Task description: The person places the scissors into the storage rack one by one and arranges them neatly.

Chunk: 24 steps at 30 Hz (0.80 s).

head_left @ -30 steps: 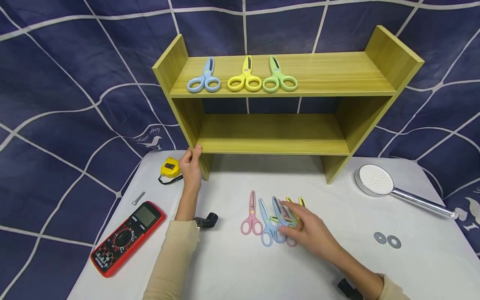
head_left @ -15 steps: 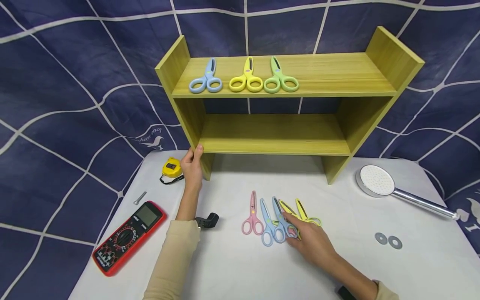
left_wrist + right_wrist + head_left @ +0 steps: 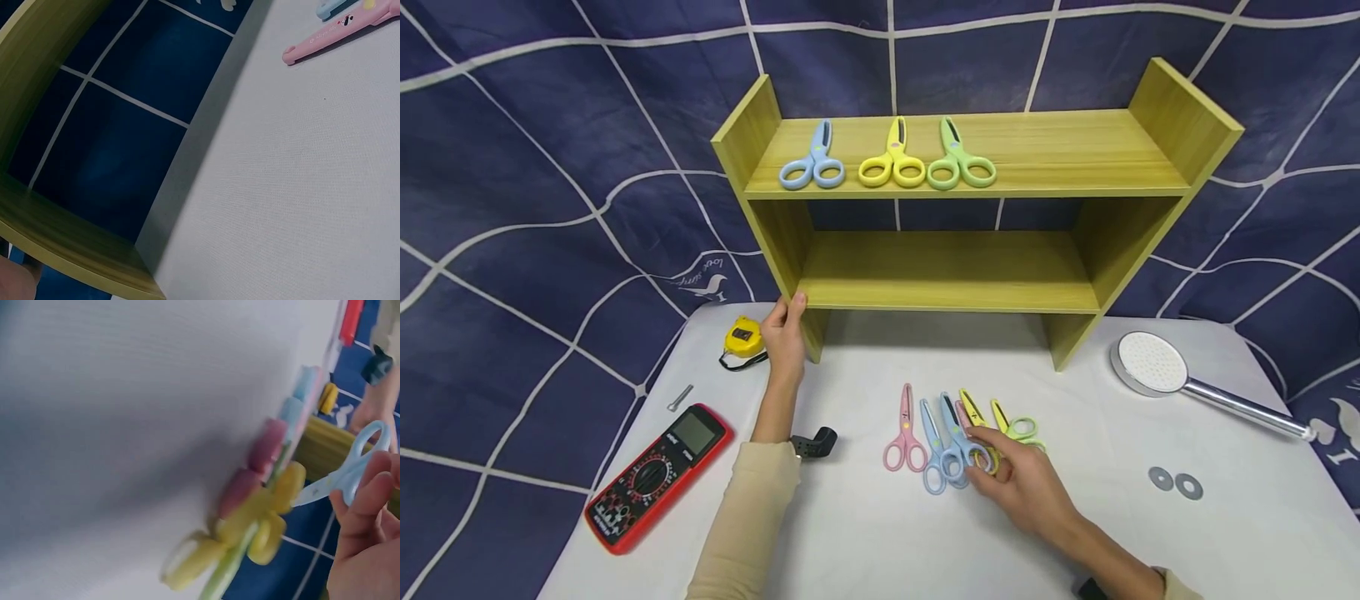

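My right hand (image 3: 1026, 483) pinches a pair of light blue scissors (image 3: 952, 421) by the handle loops. In the right wrist view these blue scissors (image 3: 347, 472) are raised off the table, blades pointing left. Beneath and around them lie pink scissors (image 3: 906, 417), a second blue pair (image 3: 932, 433), and yellow and green ones (image 3: 1000, 417), partly overlapped and hidden by the hand. My left hand (image 3: 786, 337) grips the left side panel of the wooden shelf (image 3: 947, 296) near its lower board. Blue, yellow (image 3: 893, 154) and green scissors (image 3: 955, 154) stand in a row on the top board.
Left on the white table are a yellow tape measure (image 3: 743, 337), a bolt (image 3: 681, 397) and a red multimeter (image 3: 658, 477). To the right lie a shower head (image 3: 1150, 363) and two washers (image 3: 1188, 486). A dark blue curtain (image 3: 587, 125) hangs behind.
The overlapping pink, yellow and green scissors have shifted and spread to the right. My right hand has taken the blue scissors and lifted them. The left hand stays on the shelf.
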Each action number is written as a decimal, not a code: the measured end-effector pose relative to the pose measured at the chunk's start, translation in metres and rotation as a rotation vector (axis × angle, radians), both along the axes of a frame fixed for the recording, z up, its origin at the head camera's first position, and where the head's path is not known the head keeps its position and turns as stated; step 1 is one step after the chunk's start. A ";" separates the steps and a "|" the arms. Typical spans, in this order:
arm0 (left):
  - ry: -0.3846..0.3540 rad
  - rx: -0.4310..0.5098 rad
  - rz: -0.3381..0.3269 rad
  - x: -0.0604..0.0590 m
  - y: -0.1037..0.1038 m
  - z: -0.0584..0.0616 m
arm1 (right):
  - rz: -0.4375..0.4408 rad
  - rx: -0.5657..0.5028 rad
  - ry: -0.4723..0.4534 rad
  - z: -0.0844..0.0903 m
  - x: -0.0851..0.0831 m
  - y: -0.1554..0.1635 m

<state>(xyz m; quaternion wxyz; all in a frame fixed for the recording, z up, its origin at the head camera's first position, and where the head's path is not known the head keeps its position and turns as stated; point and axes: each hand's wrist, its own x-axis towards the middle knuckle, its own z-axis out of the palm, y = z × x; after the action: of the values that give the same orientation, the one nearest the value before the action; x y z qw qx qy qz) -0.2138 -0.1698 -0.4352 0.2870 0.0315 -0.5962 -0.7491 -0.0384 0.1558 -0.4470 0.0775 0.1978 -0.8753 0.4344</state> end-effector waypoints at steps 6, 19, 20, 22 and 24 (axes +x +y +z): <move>-0.021 0.004 -0.011 0.003 -0.002 0.001 | 0.063 -0.176 0.164 0.033 0.000 0.005; 0.007 0.008 0.008 0.000 -0.002 0.001 | 0.115 -0.585 0.620 0.136 -0.011 0.017; 0.011 0.007 0.007 0.000 -0.002 0.001 | 0.113 -0.619 0.626 0.141 -0.013 0.018; 0.019 0.003 0.003 0.000 -0.001 0.002 | 0.088 -0.659 0.636 0.148 -0.016 0.019; 0.023 -0.001 -0.001 -0.001 0.000 0.002 | 0.065 -0.688 0.651 0.154 -0.021 0.021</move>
<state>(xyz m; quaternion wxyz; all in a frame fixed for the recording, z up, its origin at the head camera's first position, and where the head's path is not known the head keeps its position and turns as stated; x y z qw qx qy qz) -0.2143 -0.1696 -0.4335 0.2935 0.0222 -0.5930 -0.7495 -0.0593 0.1771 -0.2929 0.3953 0.3140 -0.6040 0.6167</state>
